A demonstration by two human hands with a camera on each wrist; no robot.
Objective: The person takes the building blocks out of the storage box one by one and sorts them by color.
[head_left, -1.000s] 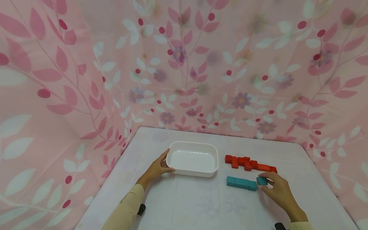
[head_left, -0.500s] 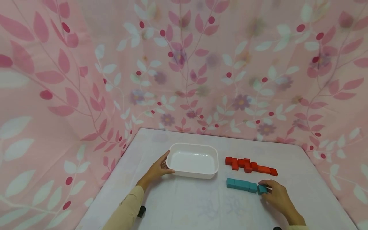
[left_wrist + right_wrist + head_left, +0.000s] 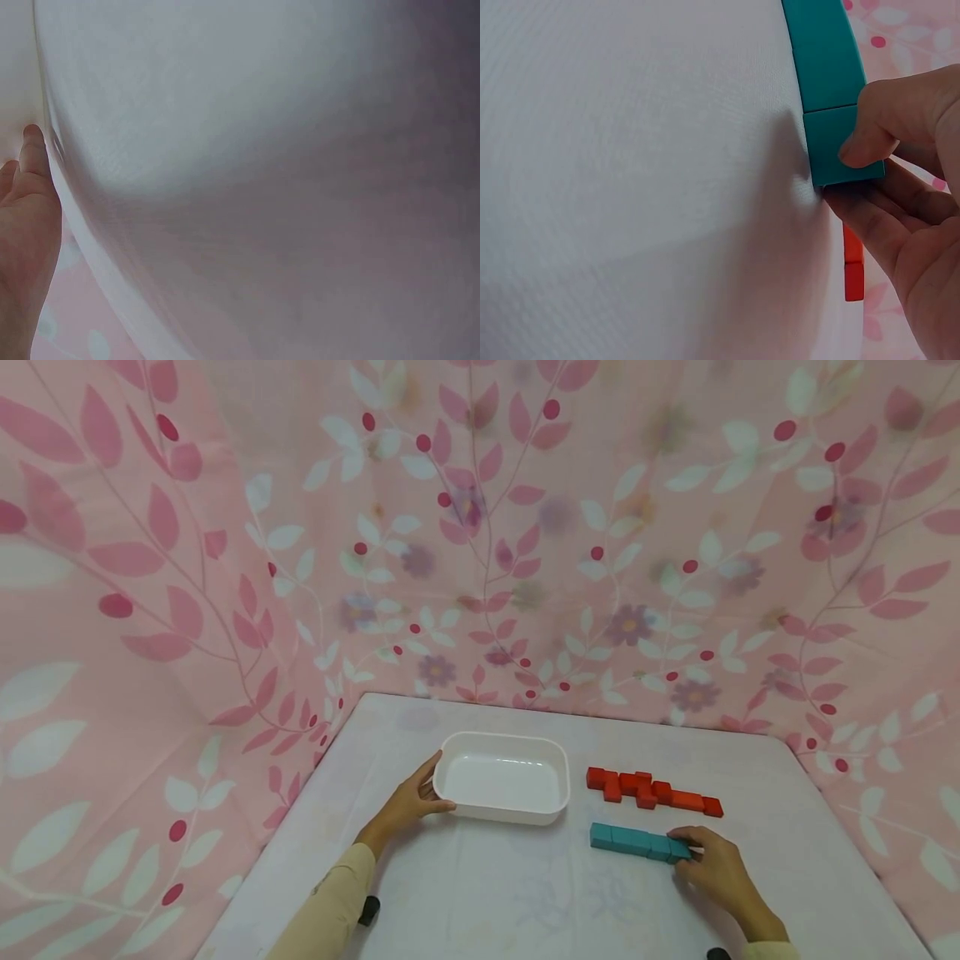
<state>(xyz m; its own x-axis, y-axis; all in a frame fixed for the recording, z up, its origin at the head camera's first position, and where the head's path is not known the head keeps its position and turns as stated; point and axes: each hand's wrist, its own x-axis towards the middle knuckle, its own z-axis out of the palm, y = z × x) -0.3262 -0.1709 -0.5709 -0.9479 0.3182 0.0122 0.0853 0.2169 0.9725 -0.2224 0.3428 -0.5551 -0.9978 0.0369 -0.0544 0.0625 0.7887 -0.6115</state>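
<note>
A white oblong tray stands in the middle of the table, with nothing inside. My left hand rests against its left end, thumb at the front wall and fingers at the side; in the left wrist view its fingers look straight. To the right lies a row of teal wooden blocks. My right hand pinches the teal block at the right end of that row between thumb and fingers. The block lines up with its neighbour, a thin seam showing between them.
Behind the teal row, several red blocks lie in a longer, uneven line. A white cloth covers the table. Pink floral curtains hang along the back and sides.
My right hand has brought the teal block down and left, closing the gap to the row's right end. The left hand and the tray stay in place.
</note>
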